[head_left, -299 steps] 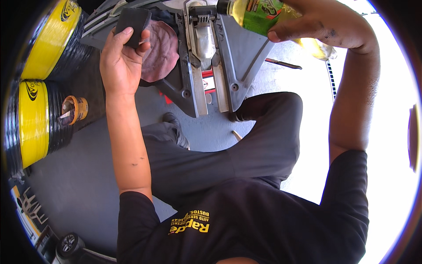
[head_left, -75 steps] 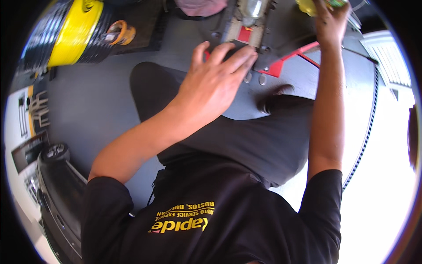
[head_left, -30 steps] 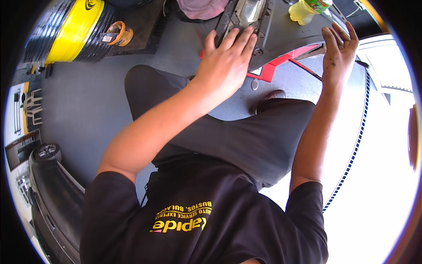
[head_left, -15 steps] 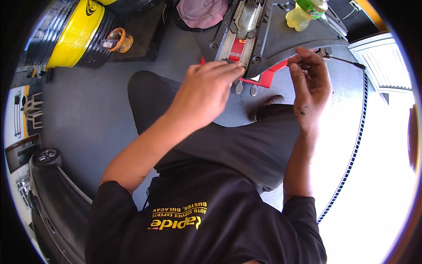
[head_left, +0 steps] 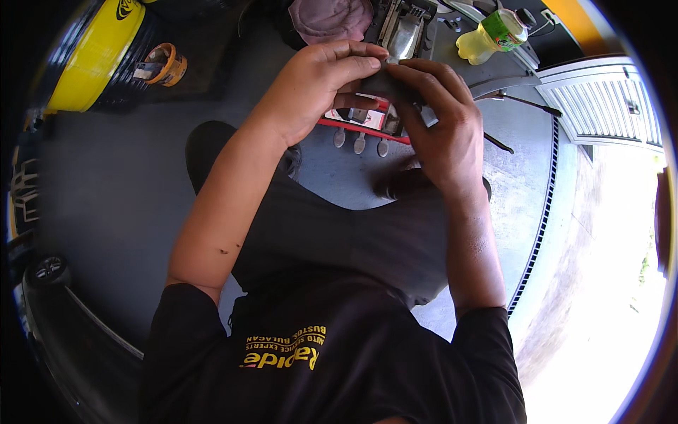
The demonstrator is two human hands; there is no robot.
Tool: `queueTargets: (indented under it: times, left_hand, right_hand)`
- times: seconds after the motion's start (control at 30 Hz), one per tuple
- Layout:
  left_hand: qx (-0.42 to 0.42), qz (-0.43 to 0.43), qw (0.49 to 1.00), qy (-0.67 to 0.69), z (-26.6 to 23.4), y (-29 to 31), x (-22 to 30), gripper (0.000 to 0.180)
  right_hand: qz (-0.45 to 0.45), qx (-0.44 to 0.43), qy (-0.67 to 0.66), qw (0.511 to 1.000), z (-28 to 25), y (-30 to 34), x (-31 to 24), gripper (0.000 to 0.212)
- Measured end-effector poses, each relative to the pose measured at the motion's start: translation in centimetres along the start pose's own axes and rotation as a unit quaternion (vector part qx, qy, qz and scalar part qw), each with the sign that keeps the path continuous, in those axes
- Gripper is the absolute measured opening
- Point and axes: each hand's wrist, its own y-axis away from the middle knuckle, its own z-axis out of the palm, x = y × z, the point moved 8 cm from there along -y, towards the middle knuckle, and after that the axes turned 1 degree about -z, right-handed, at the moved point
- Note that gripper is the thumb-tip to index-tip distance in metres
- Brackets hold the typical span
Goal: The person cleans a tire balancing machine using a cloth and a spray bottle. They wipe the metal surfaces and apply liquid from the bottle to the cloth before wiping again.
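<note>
My left hand (head_left: pixel 311 85) and my right hand (head_left: pixel 445 116) meet in front of me, over the near end of a dark work surface. Between them is a small dark grey piece (head_left: pixel 383 86), mostly covered by fingers, its kind unclear. My left thumb and forefinger pinch at its upper edge. The right fingers curl down over its other side. Just beyond my fingertips lies a shiny metal part (head_left: pixel 405 37) set in a dark frame. A red-edged stand (head_left: pixel 392 133) with silver oval tabs shows below my hands.
A bottle (head_left: pixel 491 39) of yellow-green drink with a dark cap stands at the back right. A mauve cloth cap (head_left: pixel 330 20) lies beyond my left hand. Farther left are an orange tub (head_left: pixel 167 65) and a yellow-and-black wrapped roll (head_left: pixel 92 56). A dark car (head_left: pixel 78 346) is at lower left.
My right hand has come left and turned over to meet my left hand. The left hand has risen from the panel with the dark piece. The view has shifted slightly.
</note>
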Motion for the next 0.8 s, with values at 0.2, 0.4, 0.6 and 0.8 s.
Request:
queueTargets:
  times: [0.2, 0.4, 0.6, 0.8]
  left_hand:
    - [0.012, 0.083, 0.964, -0.254, -3.8, -3.2, 3.3, 0.030]
    - [-0.020, 0.151, 0.962, -0.228, -3.9, -8.5, 5.2, 0.021]
    - [-0.036, 0.221, 0.936, -0.272, -4.4, -9.6, 2.6, 0.024]
    - [-0.007, 0.301, 0.922, -0.245, -5.1, -9.0, 2.8, 0.017]
  right_hand:
    - [0.279, 0.009, -0.066, 0.958, -1.0, -0.5, 5.0, 0.028]
    - [0.217, 0.053, 0.007, 0.975, 2.1, -1.3, 3.5, 0.040]
    - [0.196, 0.038, 0.034, 0.979, 4.9, -2.2, 3.6, 0.042]
    - [0.237, -0.017, 0.116, 0.964, 6.6, -3.8, 2.5, 0.047]
